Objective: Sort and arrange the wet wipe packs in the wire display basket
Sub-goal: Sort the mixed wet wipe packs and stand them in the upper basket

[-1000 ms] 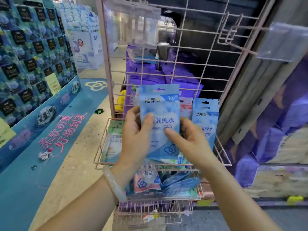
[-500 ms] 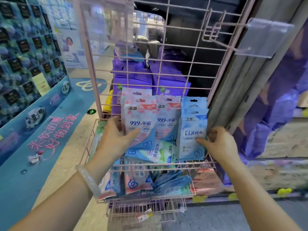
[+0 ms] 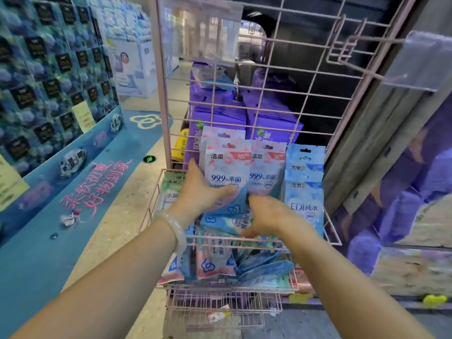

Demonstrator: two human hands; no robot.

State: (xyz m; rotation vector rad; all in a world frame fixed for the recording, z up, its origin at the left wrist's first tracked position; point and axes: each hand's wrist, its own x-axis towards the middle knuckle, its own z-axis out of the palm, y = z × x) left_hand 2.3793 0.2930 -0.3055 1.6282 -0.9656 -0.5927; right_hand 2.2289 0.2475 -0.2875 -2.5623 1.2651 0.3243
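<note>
The pink wire display basket (image 3: pixel 333 236) hangs on a pink grid rack. At its back stand pink wet wipe packs (image 3: pixel 266 172) in the middle, light blue packs (image 3: pixel 304 189) on the right and a green pack (image 3: pixel 168 192) on the left. My left hand (image 3: pixel 199 195) grips the front pink pack (image 3: pixel 226 167), thumb across its face. My right hand (image 3: pixel 263 217) reaches down into the basket onto a lying blue-green pack (image 3: pixel 226 222), its fingertips hidden among loose packs. More packs (image 3: pixel 215 260) lie jumbled at the front.
A smaller pink wire basket (image 3: pixel 220 304) hangs below. Purple packages (image 3: pixel 220 113) are stacked behind the grid rack. Clear plastic label holders (image 3: pixel 425 59) jut out on hooks at the upper right. A blue product display wall (image 3: pixel 49 81) stands to the left.
My right hand has left the blue packs on the right and moved left and down into the basket's middle. My left hand stays on the pink pack.
</note>
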